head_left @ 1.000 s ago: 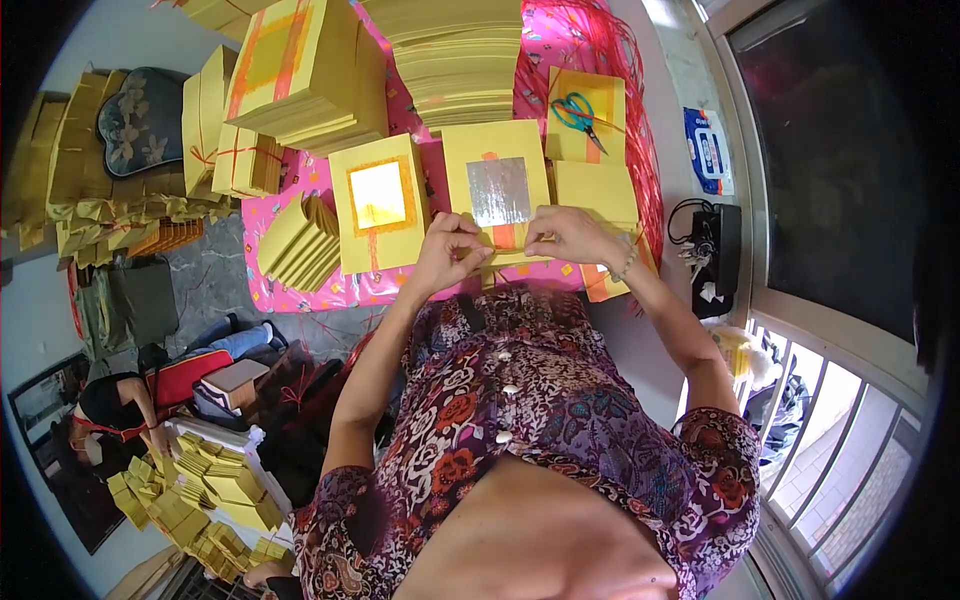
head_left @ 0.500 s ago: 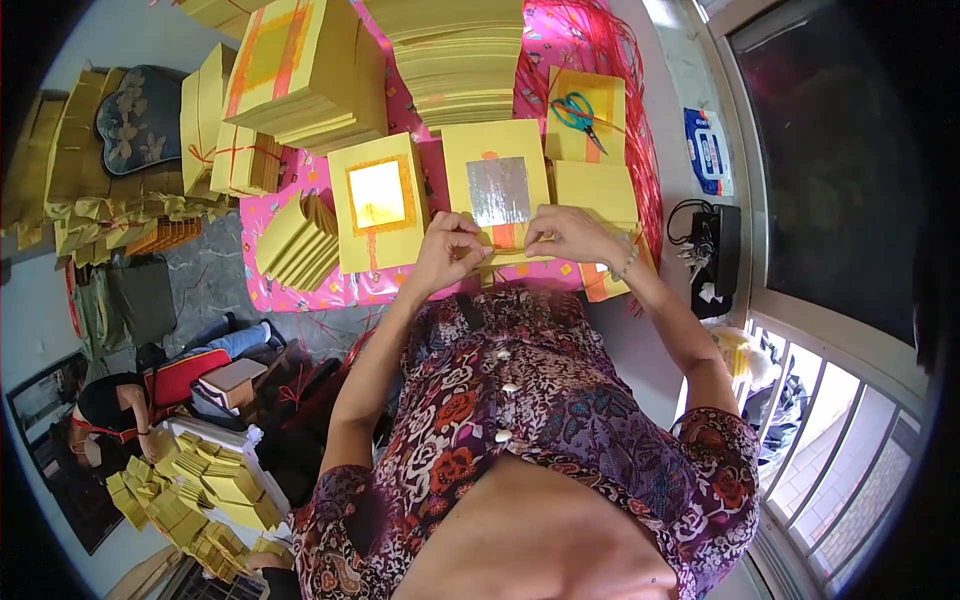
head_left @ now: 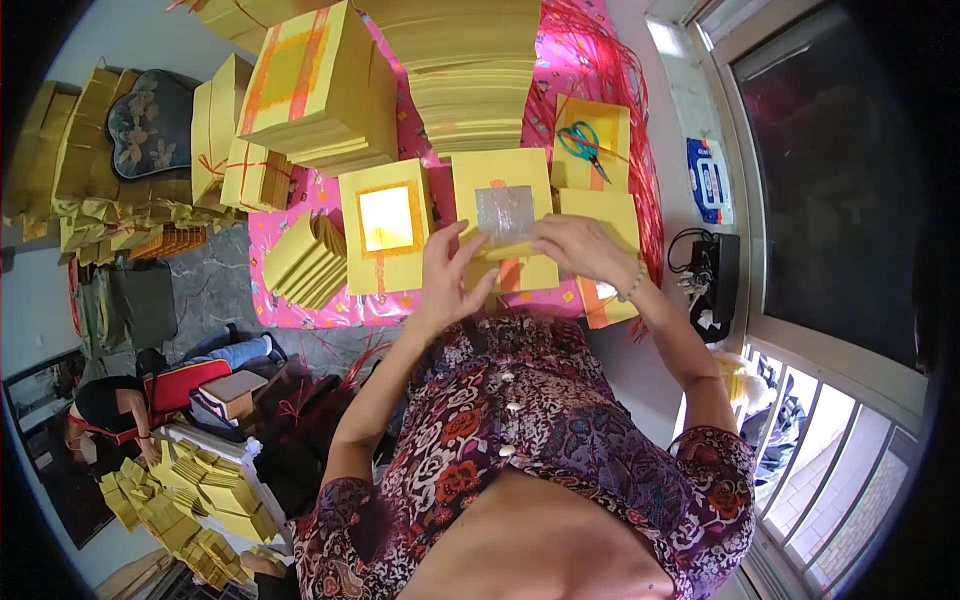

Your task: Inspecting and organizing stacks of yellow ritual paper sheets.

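A yellow paper sheet (head_left: 500,168) with a silver foil square (head_left: 507,212) lies in front of me, its near edge folded up to the foil's lower part. My left hand (head_left: 448,275) is at the fold's left end, thumb spread away from the fingers, fingertips near the paper. At the fold's right end, the fingers of my right hand (head_left: 588,247) are bent together on the paper edge. Left of this sheet lies a yellow sheet pile (head_left: 352,200) topped by a bright, shiny square with an orange border (head_left: 386,218).
Tall yellow paper stacks (head_left: 470,100) stand at the back of the pink patterned tablecloth (head_left: 325,315). Folded yellow papers (head_left: 305,262) lean at left. Teal-handled scissors (head_left: 580,140) lie on paper at right, beside red strings (head_left: 640,120). Another person (head_left: 110,405) works at lower left.
The sheet's near edge has been folded farther away from me, up to the foil. Both hands moved with it, and my left thumb has spread from the fingers. The view shifted slightly.
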The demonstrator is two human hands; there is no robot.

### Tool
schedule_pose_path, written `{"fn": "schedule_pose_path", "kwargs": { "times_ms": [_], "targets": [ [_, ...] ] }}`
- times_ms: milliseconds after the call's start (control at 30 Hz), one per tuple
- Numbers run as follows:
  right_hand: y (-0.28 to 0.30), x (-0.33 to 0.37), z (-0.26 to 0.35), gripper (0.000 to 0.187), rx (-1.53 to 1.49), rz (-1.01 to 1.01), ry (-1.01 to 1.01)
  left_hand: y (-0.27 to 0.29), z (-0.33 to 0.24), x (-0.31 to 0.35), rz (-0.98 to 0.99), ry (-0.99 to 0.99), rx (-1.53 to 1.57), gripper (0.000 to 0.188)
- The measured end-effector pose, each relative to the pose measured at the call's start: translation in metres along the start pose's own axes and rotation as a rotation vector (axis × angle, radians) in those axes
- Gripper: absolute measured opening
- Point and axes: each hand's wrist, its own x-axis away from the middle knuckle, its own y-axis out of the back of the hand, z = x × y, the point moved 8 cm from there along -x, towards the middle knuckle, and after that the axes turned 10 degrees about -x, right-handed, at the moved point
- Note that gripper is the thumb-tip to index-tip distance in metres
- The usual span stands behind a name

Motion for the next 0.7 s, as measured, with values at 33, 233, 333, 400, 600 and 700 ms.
{"fn": "schedule_pose_path", "kwargs": {
  "times_ms": [33, 233, 333, 400, 600, 700],
  "targets": [
    [0.008, -0.006, -0.004, 0.020, 0.013, -0.025, -0.021, 0.004, -0.009, 0.000, -0.064, -0.093, -0.114, 0.057],
    [0.041, -0.059, -0.041, 0.023, -0.001, -0.187, -0.049, -0.033, -0.024, -0.009, 0.032, -0.242, -0.165, 0.061],
    [0.047, -0.083, -0.061, 0.024, 0.001, -0.229, -0.029, -0.056, -0.017, -0.022, 0.147, -0.225, -0.215, 0.070],
    [0.045, -0.091, -0.072, 0.024, -0.002, -0.217, -0.048, -0.064, -0.012, -0.033, 0.218, -0.187, -0.321, 0.077],
    [0.035, -0.108, -0.071, 0.022, 0.365, -0.281, -0.025, -0.081, 0.006, -0.040, 0.314, -0.176, -0.356, 0.086],
    [0.016, -0.120, -0.084, 0.022, 0.268, -0.178, -0.106, -0.085, 0.007, -0.040, 0.328, -0.181, -0.363, 0.086]
  ]
}}
